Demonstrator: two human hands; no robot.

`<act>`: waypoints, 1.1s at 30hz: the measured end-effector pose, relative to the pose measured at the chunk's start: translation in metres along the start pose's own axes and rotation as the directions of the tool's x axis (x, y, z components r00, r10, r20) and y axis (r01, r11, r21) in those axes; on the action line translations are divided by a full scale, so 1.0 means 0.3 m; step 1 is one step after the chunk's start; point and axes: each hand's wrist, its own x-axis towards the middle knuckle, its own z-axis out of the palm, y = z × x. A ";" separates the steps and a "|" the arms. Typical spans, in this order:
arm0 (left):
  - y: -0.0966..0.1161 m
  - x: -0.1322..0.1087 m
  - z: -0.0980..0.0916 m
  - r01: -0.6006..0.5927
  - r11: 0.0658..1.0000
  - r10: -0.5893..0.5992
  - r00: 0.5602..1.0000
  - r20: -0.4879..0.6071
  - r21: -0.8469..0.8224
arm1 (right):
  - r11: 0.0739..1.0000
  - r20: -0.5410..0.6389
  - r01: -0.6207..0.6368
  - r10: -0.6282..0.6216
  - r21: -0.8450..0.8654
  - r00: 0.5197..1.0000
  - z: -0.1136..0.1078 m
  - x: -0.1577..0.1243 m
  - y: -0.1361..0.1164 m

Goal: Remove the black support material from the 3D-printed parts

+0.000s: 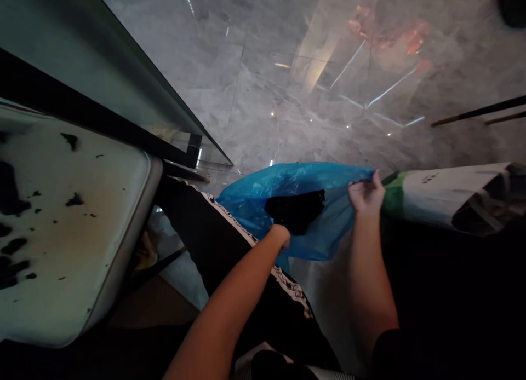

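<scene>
A blue plastic bag (324,243) hangs open between my legs, above the floor. My right hand (367,194) pinches its rim at the right end. Against the near side of the bag, my left hand (281,235) is closed, its fingers mostly hidden; it appears to grip the near rim. A black, soft-looking item (302,207) shows at the bag's mouth just beyond my left hand. Whether that hand also touches the black item cannot be made out.
To the left stands a pale padded seat (82,248) strewn with black scraps, beside a dark-framed glass table (102,57). A white and green sack (435,191) lies at the right. Shiny grey tiles (255,68) cover the floor, and thin dark legs (476,111) stand at right.
</scene>
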 end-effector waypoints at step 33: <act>-0.640 -0.857 -0.168 -0.159 0.949 0.314 0.366 -0.876 0.274 | 0.770 0.914 0.572 0.036 -0.282 0.403 1.021 -0.839 0.289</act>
